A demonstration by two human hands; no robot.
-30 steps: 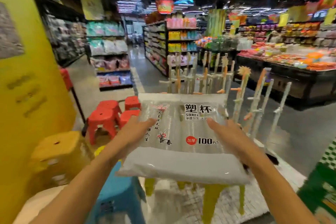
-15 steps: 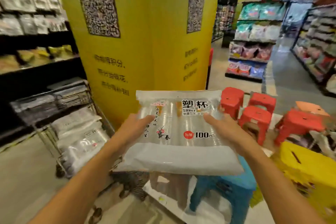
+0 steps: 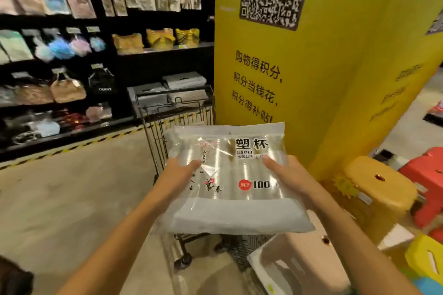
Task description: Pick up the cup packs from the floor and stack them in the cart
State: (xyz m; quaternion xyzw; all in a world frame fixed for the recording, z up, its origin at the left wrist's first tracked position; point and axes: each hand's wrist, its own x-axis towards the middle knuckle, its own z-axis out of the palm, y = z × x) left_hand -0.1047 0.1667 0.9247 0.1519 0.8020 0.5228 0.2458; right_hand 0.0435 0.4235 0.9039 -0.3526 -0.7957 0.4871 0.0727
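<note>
I hold a clear plastic cup pack [image 3: 230,184] with black lettering and a red "100" dot flat in front of me. My left hand [image 3: 178,172] grips its left side and my right hand [image 3: 285,175] grips its right side, thumbs on top. Directly behind and under the pack stands a dark wire shopping cart [image 3: 177,112], its basket mostly hidden by the pack. A corner of another clear pack [image 3: 171,136] peeks out in the basket behind the held one.
A yellow pillar [image 3: 311,79] with a QR code stands right of the cart. Black shelves of hanging goods [image 3: 72,55] fill the left. Yellow stool [image 3: 381,187], red stool [image 3: 426,175] and a white stool [image 3: 304,258] crowd the lower right. Bare concrete floor [image 3: 72,199] lies at left.
My view has swung left from the aisle and stools to the pillar and shelves. The cart has come from the left edge to right in front of me, with the pack over it.
</note>
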